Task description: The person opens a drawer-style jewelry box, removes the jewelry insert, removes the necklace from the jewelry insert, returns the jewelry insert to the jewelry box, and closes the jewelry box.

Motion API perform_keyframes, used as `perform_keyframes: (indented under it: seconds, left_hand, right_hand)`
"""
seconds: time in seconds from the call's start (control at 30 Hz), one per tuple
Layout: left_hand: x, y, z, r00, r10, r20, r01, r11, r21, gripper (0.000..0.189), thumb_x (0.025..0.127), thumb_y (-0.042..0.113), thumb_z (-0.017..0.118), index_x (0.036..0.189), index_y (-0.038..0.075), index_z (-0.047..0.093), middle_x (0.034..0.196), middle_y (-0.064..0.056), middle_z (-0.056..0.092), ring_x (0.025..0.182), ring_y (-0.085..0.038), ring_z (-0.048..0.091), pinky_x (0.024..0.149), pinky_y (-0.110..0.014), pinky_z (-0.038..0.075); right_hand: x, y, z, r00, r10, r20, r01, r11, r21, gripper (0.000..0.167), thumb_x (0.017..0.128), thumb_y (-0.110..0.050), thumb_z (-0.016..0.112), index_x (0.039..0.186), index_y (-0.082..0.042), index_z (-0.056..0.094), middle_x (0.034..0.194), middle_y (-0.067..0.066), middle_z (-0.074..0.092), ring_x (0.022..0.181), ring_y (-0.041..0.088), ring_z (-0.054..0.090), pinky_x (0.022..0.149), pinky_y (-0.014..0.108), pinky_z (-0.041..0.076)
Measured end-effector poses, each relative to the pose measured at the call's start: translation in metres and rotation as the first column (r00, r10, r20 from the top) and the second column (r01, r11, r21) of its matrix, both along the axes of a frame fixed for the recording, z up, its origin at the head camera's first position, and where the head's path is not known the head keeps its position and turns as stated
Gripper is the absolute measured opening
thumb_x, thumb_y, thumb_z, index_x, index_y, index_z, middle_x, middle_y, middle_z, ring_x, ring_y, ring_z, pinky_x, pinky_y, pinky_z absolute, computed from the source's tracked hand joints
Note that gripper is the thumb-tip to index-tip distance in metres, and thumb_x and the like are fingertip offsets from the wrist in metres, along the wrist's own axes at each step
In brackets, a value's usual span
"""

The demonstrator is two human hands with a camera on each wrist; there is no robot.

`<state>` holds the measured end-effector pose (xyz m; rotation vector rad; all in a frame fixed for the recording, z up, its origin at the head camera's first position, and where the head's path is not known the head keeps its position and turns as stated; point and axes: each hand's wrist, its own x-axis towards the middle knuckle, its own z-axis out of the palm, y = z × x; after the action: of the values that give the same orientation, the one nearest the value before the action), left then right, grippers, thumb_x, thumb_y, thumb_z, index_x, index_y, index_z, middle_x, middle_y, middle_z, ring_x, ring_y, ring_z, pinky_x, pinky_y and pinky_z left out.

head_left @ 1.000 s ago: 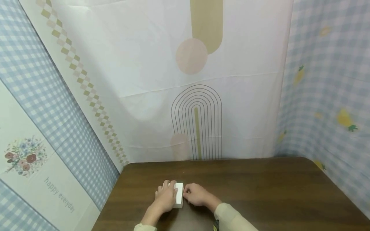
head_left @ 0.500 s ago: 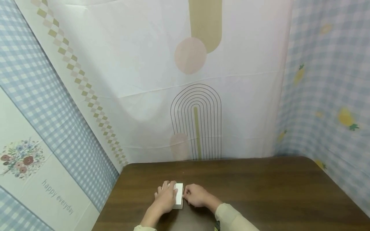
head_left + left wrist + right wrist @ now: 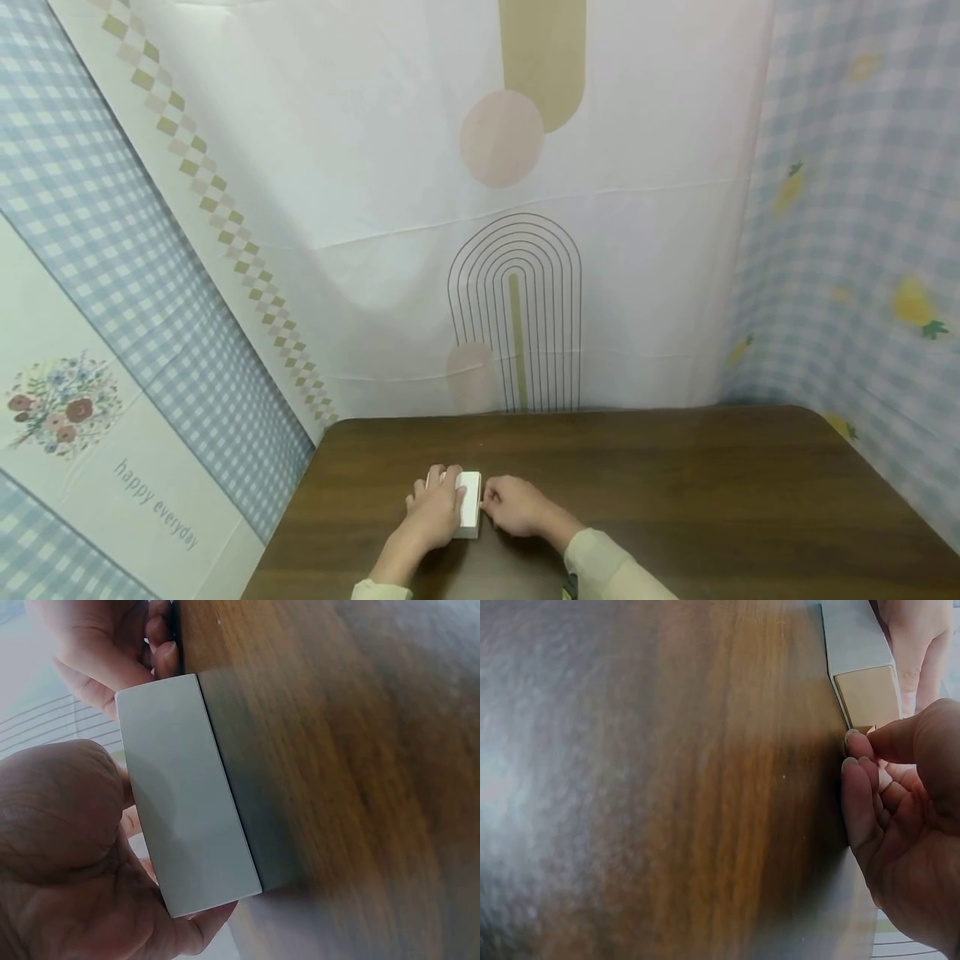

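Observation:
A small white box point(image 3: 470, 502) lies on the dark wooden table, its long plain side point(image 3: 187, 795) facing the left wrist camera. My left hand point(image 3: 435, 512) grips it from the left, thumb and fingers on opposite sides. In the right wrist view, the end of the box is a tan panel point(image 3: 866, 694) framed by a white edge. There my right hand point(image 3: 516, 506) has its thumb and curled fingers pinched together at the panel's lower edge. What they pinch looks like a small tab, mostly hidden by the fingertips.
The brown table point(image 3: 675, 492) extends to the right and behind the box. A white patterned cloth point(image 3: 375, 208) hangs at its back edge. Blue checked cloths hang at both sides. Pale sleeves cover the forearms.
The head view has shifted slightly. Both hands keep about the same places at the box, and the right fingers stay pinched at its end.

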<state>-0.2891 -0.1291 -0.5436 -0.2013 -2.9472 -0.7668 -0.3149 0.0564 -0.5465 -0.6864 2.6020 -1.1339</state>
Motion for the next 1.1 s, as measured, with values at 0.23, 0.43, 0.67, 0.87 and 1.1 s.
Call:
perform_keyframes:
  seconds: [0.23, 0.43, 0.67, 0.87, 1.1]
  left_hand:
    - [-0.002, 0.001, -0.005, 0.999, 0.036, 0.035, -0.036, 0.999, 0.015, 0.035, 0.109, 0.023, 0.053, 0.141, 0.010, 0.057, 0.150, -0.025, 0.051, 0.129, -0.055, 0.049, 0.096, -0.075, 0.041]
    - [-0.002, -0.002, -0.008, 0.999, 0.040, 0.033, -0.041, 0.999, 0.026, 0.034, 0.109, 0.020, 0.054, 0.141, 0.010, 0.057, 0.150, -0.025, 0.050, 0.129, -0.055, 0.048, 0.094, -0.076, 0.040]
    - [-0.001, -0.002, -0.003, 0.997, 0.031, 0.070, -0.036, 0.996, 0.083, 0.034, 0.109, 0.021, 0.053, 0.141, 0.011, 0.057, 0.153, -0.024, 0.048, 0.134, -0.056, 0.045, 0.098, -0.079, 0.037]
    - [-0.003, -0.003, -0.002, 0.995, 0.016, 0.099, -0.025, 0.995, 0.096, 0.036, 0.110, 0.023, 0.050, 0.144, 0.012, 0.055, 0.156, -0.023, 0.045, 0.136, -0.056, 0.042, 0.100, -0.078, 0.035]
    - [-0.007, -0.008, -0.008, 0.994, 0.008, 0.111, -0.016, 0.997, 0.070, 0.036, 0.110, 0.023, 0.049, 0.145, 0.013, 0.054, 0.157, -0.023, 0.044, 0.135, -0.055, 0.042, 0.098, -0.075, 0.036]
  right_hand:
    - [0.003, 0.001, 0.000, 1.000, -0.007, 0.010, 0.007, 1.000, -0.030, 0.021, 0.105, -0.018, 0.065, 0.085, -0.015, 0.063, 0.062, -0.009, 0.060, 0.049, 0.006, 0.053, 0.051, 0.024, 0.044]
    - [0.005, 0.001, -0.003, 1.000, -0.001, 0.002, 0.001, 0.999, -0.046, 0.019, 0.104, -0.017, 0.065, 0.085, -0.014, 0.063, 0.064, -0.009, 0.060, 0.053, 0.006, 0.054, 0.054, 0.024, 0.044]
    - [0.002, 0.009, -0.006, 1.000, 0.009, -0.003, -0.009, 0.998, -0.059, 0.020, 0.104, -0.016, 0.066, 0.084, -0.013, 0.064, 0.066, -0.007, 0.062, 0.059, 0.007, 0.056, 0.056, 0.024, 0.045]
    - [0.001, 0.018, -0.003, 0.998, 0.010, 0.058, -0.005, 0.997, -0.076, 0.020, 0.105, -0.016, 0.064, 0.086, -0.011, 0.064, 0.067, -0.004, 0.063, 0.051, 0.008, 0.052, 0.047, 0.024, 0.043]
    - [0.004, 0.023, -0.008, 0.996, 0.004, 0.090, 0.008, 0.992, -0.127, 0.017, 0.105, -0.015, 0.065, 0.089, -0.009, 0.063, 0.069, -0.001, 0.063, 0.045, 0.010, 0.050, 0.041, 0.025, 0.045]
